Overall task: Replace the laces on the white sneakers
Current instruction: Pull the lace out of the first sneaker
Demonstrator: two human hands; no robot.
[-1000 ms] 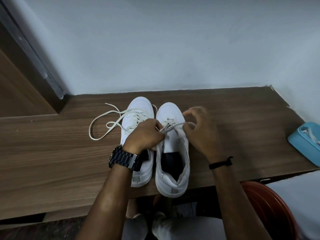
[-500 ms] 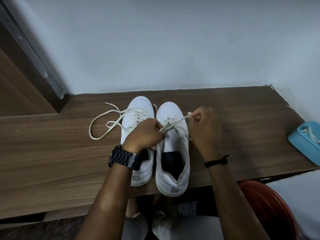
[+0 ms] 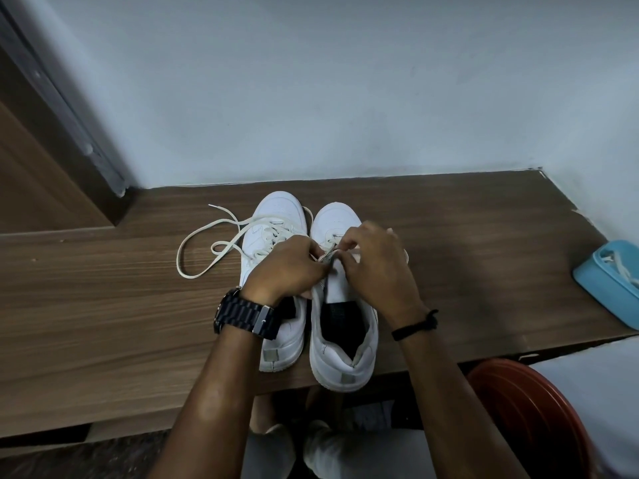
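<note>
Worked at right sneaker (image 3: 340, 316) on wooden shelf (image 3: 103, 305): left hand (image 3: 287, 267) and right hand (image 3: 377, 267) both pinched its lace (image 3: 328, 257). Left sneaker (image 3: 276, 223) touching beside. No legible branding.

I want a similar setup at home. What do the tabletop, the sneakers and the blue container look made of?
The tabletop looks like wood-grain laminate: even brown streaks, matte, a chipped far right edge. The sneakers seem smooth white leather or synthetic, faintly sheened; which one is unclear. The blue container appears to be matte plastic, uniformly coloured with rounded edges.
</note>
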